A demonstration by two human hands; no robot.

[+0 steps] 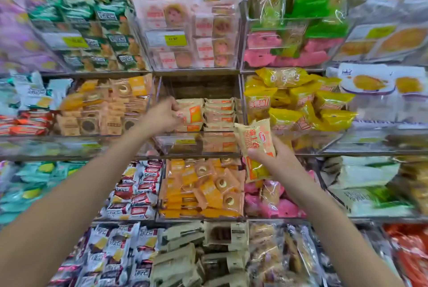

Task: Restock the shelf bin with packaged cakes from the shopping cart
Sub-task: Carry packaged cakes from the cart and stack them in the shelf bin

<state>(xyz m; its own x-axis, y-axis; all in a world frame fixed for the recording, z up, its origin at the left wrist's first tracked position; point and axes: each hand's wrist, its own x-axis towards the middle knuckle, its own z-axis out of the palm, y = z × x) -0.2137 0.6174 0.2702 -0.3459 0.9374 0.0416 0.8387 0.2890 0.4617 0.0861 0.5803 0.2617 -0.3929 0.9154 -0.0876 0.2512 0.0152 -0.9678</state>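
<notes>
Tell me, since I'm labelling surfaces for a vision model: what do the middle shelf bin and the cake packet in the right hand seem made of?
Shelf bin: looks like clear glossy acrylic or similar plastic; the packets show through its front wall.
Cake packet: thin printed plastic film, shiny, crinkling under the right hand.

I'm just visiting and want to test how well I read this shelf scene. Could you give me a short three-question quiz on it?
1. True or false: the right hand holds a packaged cake outside the clear bin.
2. Where is the left hand?
A. on the pink packs below
B. inside the clear bin, on a cake pack
C. hanging idle
3. Fill in: the packs in the bin to the right of the clear bin are mostly ____.

Key: 1 true; 2 B; 3 yellow.
</notes>
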